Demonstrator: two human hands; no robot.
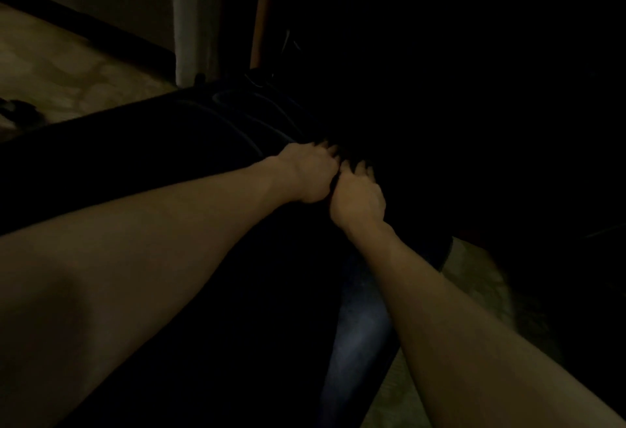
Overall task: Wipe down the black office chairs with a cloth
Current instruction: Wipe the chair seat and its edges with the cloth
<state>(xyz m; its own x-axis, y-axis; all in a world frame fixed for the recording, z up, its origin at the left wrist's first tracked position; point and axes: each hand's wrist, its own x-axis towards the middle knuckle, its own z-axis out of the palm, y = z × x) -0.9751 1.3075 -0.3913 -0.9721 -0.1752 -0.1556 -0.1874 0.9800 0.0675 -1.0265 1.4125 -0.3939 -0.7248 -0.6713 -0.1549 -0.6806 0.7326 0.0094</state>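
Hands meet at mid-frame on a black office chair [142, 143], whose broad dark surface runs from the left edge toward the centre, faint curved streaks catching what little light there is. Pale floor [50, 65] shows at upper left, with a light upright post [189, 20] and a brownish strip beside it near the top centre.

Left hand [310, 173] lies knuckles-up on the chair with its fingers curled downward, bunched as if gripping something dark; whether that is the cloth or the chair's own covering cannot be told in this gloom. Right hand [357, 197], touching it on the right, is likewise curled, fingertips pressed into the same black surface, its hold equally unreadable. No cloth can be picked out with any certainty.

Right of the hands the frame falls to near-total black; a blue-clad leg [359, 336] shows lower centre.

Poor light is probably the main risk: with black on black, patches could be missed or wiped twice, and a dark cloth might slip from the fingers unnoticed. Two hands leaning on one spot could also roll or swivel the chair away.
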